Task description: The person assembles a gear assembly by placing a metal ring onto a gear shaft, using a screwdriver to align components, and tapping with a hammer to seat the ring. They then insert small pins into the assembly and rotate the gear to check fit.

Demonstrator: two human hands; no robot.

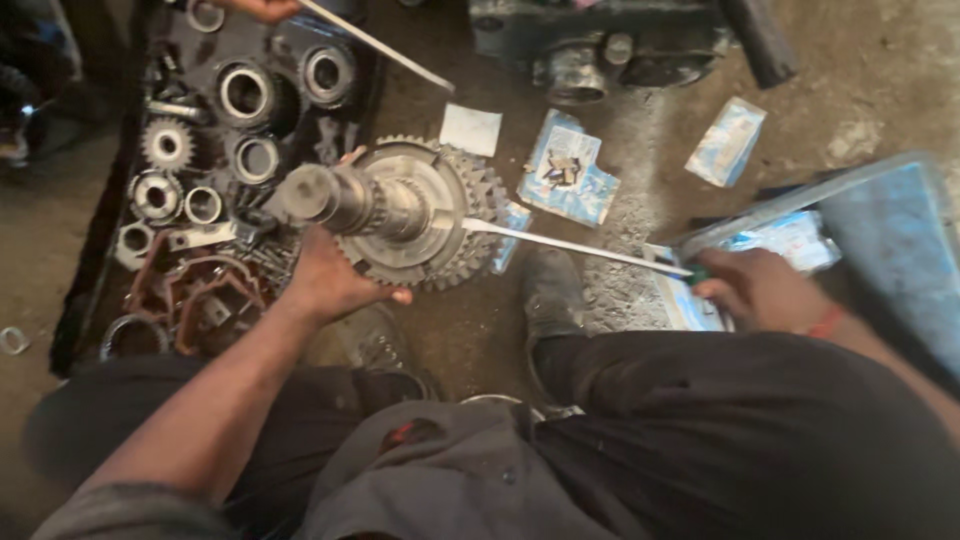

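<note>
My left hand [325, 280] grips the toothed rim of a large steel gear on a splined shaft [400, 210], which stands upright on the dirt floor between my feet. My right hand [755, 290] is closed on the green handle of a long flat screwdriver [570, 243]. Its blade reaches left and its tip touches the gear's hub, beside the shaft.
A dark tray [95, 270] on the left holds several gears, bearings and rings. Another person's hand [262, 8] at the top holds a thin metal rod [375, 45]. Blue-white packets [568, 168] and a gearbox casing [600, 50] lie ahead. A blue lid [890, 240] is at right.
</note>
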